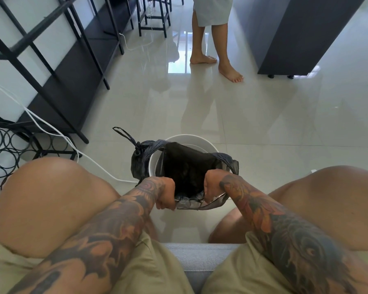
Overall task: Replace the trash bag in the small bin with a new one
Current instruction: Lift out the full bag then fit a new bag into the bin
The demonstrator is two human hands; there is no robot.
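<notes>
A small white round bin (197,139) stands on the floor between my knees. A black trash bag (187,166) hangs open inside it, its mouth spread over the near part of the rim. My left hand (165,195) and my right hand (210,185) both grip the bag's near edge at the rim, fingers closed on the plastic. A second black bag (139,161), tied shut with a knot and a loop handle, leans against the bin's left side on the floor.
A white cable (89,160) runs across the glossy tiled floor left of the bin. Black metal shelving (57,66) and a wire rack (4,153) stand at left. A person's bare legs (221,58) stand ahead. A dark cabinet (295,39) is at right.
</notes>
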